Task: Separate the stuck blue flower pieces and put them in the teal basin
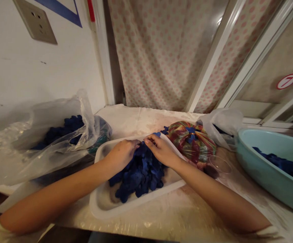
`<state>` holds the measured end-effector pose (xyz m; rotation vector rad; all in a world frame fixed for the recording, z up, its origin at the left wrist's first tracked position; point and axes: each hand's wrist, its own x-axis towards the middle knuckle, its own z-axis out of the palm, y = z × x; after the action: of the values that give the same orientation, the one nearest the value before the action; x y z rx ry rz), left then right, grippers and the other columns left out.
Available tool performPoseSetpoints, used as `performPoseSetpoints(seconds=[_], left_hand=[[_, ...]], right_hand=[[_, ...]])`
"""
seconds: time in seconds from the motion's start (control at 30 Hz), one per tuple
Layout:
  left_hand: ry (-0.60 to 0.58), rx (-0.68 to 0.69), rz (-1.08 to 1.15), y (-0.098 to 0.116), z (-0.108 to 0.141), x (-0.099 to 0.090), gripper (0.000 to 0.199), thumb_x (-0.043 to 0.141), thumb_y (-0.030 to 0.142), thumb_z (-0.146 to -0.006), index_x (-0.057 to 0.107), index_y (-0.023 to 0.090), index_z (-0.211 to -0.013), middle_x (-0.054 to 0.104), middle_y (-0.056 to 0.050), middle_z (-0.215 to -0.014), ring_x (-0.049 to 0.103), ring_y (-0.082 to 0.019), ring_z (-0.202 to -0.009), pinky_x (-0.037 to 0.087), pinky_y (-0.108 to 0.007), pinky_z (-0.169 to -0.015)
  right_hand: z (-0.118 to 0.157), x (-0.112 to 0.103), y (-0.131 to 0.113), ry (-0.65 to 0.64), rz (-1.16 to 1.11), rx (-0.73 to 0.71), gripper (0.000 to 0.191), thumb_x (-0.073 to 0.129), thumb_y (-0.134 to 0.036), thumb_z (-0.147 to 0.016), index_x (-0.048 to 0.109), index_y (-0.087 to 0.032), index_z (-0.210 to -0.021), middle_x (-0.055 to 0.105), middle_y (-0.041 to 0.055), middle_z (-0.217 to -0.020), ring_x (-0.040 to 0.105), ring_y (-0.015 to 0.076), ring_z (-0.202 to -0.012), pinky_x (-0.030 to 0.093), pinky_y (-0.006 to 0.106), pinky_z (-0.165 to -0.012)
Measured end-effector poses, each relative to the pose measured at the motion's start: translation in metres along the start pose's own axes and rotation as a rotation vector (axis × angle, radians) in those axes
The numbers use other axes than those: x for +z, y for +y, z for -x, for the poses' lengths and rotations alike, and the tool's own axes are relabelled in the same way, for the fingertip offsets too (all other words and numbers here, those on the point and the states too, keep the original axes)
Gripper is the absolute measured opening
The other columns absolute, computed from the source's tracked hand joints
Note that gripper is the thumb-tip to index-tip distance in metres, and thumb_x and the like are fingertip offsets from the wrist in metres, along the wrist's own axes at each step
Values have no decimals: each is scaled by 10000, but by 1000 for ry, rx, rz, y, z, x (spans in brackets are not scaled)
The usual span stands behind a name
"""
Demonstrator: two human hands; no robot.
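Two hands (122,155) (161,151) partly hide indistinct blue pieces (138,175) in a tray (105,211).

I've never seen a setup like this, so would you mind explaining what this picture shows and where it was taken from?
This picture comes from a camera worn on a person's head, looking forward and down at their own bare hands; no machine is involved. The left hand and right hand are at a heap of dark blue pieces in a white plastic tray. I cannot tell whether either hand is gripping a piece. Also on the plastic-covered table are a clear plastic bag of similar pieces, a multicoloured tied bag, a clear plastic cup and a pale blue basin holding more blue pieces.
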<state>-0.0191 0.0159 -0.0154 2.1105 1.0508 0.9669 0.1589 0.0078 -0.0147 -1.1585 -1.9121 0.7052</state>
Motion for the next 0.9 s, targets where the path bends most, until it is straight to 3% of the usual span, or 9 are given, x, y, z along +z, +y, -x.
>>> performPoseSetpoints(seconds=[0.1, 0.2, 0.37, 0.47, 0.57, 0.8, 0.9], left_hand=[[-61, 34, -56, 14, -3, 0, 163, 508, 141, -777, 656, 173, -718, 648, -22, -670, 572, -146, -613, 413, -246, -619], [-5, 21, 60, 19, -3, 0, 137, 520, 129, -750, 637, 167, -691, 649, -8, -664, 588, -134, -643, 430, -220, -617], [107, -29, 256, 20, -3, 0, 96, 602, 212, -700, 588, 146, -631, 591, 16, -593, 509, -91, -546, 390, -183, -521], [90, -70, 343, 23, -3, 0, 177, 612, 270, -699, 551, 138, -599, 544, 25, -543, 474, -80, -513, 363, -177, -485], [70, -90, 427, 27, -3, -1, 220, 609, 304, -705, 518, 140, -590, 512, 35, -512, 454, -70, -484, 349, -174, -467], [204, -167, 554, 20, -9, -2, 341, 653, 416, -693, 461, 154, -587, 466, 59, -444, 418, -53, -398, 318, -168, -407], [295, -167, 649, 14, -12, -2, 373, 678, 442, -679, 431, 168, -623, 404, 96, -419, 380, -43, -345, 316, -168, -385]], right_hand=[[3, 1, -6, -77, -19, -30, 283, 460, -419, -867, 562, -160, -919, 620, 76, -925, 569, 182, -888, 410, 301, -793], [5, 0, -12, -118, -34, -39, 292, 464, -423, -866, 574, -161, -934, 628, 79, -941, 571, 187, -907, 408, 305, -815], [6, 0, -13, -50, -27, -65, 297, 516, -454, -828, 569, -167, -769, 568, 7, -715, 515, 135, -691, 379, 249, -650], [8, 0, -13, 11, -59, -131, 303, 522, -426, -827, 516, -171, -664, 470, -26, -619, 439, 105, -607, 334, 225, -577], [9, 1, -16, 26, -123, -176, 297, 487, -396, -853, 529, -172, -662, 487, -16, -637, 461, 110, -630, 360, 226, -606], [4, -2, -16, -38, -380, -19, 380, 517, -510, -804, 604, -181, -634, 625, 4, -612, 594, 152, -630, 482, 285, -681], [0, -5, -11, 1, -411, 69, 393, 567, -538, -757, 583, -175, -609, 612, 3, -552, 572, 143, -517, 471, 260, -533]])
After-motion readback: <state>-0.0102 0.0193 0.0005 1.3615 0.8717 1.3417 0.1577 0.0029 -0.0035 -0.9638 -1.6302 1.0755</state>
